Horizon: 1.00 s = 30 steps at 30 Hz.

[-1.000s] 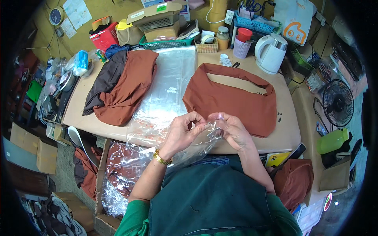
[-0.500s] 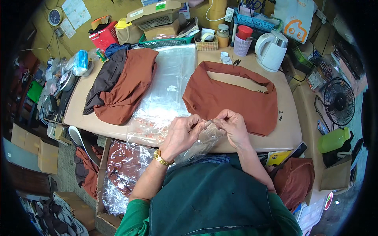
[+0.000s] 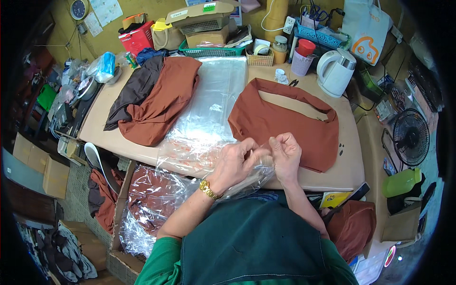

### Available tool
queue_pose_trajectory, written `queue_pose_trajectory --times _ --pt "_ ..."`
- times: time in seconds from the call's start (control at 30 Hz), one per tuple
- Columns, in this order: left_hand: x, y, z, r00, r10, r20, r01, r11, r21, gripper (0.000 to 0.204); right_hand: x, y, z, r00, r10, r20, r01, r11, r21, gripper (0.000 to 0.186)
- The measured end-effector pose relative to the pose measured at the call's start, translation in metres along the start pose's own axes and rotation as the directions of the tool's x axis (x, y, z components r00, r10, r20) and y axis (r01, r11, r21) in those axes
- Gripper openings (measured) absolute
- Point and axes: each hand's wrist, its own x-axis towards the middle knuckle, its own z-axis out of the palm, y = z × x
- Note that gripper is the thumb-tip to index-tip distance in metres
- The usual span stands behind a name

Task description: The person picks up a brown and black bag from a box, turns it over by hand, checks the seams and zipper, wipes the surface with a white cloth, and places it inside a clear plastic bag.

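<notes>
Both hands are near the table's front edge, over a clear plastic bag (image 3: 260, 175). My left hand (image 3: 233, 162), with a gold watch above it, pinches the film with thumb and fingers. Just right of it, my right hand (image 3: 286, 154) pinches the film's edge too; the fingertips are close together. Beyond my right hand lies a flat rust-brown shoulder bag (image 3: 270, 130), its strap loop pointing away. A stack of clear plastic bags (image 3: 211, 90) lies in the middle of the table. At left, rust-brown bags (image 3: 164, 107) with dark lining lie in a pile.
A cardboard box (image 3: 119, 209) at lower left holds plastic-wrapped brown goods (image 3: 147, 192). Along the back stand a green basket (image 3: 213, 51), a lilac cup (image 3: 300, 64) and a white kettle (image 3: 335, 73). A black fan (image 3: 411, 137) stands at right. Brown cloth (image 3: 352, 223) hangs at lower right.
My right hand has turned more upright and a gap shows between the hands. The whole view has shifted slightly. Both hands keep hold of the plastic bag.
</notes>
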Motion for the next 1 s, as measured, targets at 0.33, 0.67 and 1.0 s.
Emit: queue_pose_trajectory --times 0.33,0.67,1.0 --pt "-0.006 -0.002 0.012 0.935 -0.039 0.352 0.181 0.907 -0.381 0.04 0.005 0.013 -0.013 0.97 -0.234 0.057 0.234 0.855 -0.463 0.018" --pt "-0.035 -0.023 -0.051 0.61 0.149 0.778 0.346 0.834 -0.431 0.023 0.037 -0.017 -0.114 0.841 -0.492 -0.225 0.262 0.734 -0.627 0.011" --pt "-0.042 -0.044 -0.105 0.983 -0.175 0.049 0.121 0.427 -0.896 0.029 0.013 -0.065 -0.187 0.853 -0.023 0.521 0.185 0.947 -0.262 0.016"
